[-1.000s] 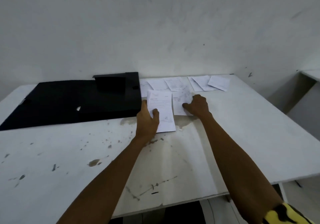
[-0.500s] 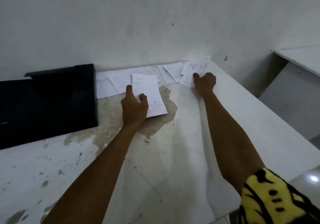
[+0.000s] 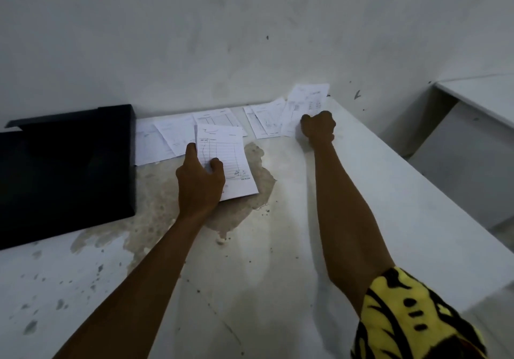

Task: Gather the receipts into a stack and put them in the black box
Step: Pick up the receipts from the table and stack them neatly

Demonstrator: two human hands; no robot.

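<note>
The print on the receipts is mostly too small to read — the one under the left hand (image 3: 199, 185) shows a ruled grid, some handwritten figures near its lower right corner and a small line of type there that may say "NOTA NO", seen upside down. This held receipt (image 3: 226, 161) has its long axis running away from the person, tilted a little leftward at the far end, and its near end lies on the stained patch (image 3: 250, 205) of the white table (image 3: 361, 205). The left hand grips it at the left edge, thumb on top of the paper and index finger stretched along the edge, the other fingers curled; the forearm reaches straight forward.

The right hand (image 3: 318, 126) is further out and to the right, closed into a fist around the lower edge of another receipt (image 3: 304, 105), which stands tilted up off the table toward the wall (image 3: 250, 39). Its long axis points away and slightly right. The right arm is nearly fully extended, a yellow-and-black patterned sleeve (image 3: 411, 319) at the upper arm.

Between the two hands lie a couple of overlapping receipts (image 3: 267, 121), flat, long axes pointing away. More loose receipts (image 3: 167, 136) lie just beyond and left of the left hand, fanned along the wall. The black box (image 3: 66, 169) lies left of the left hand, its near-right edge touching those papers.
</note>
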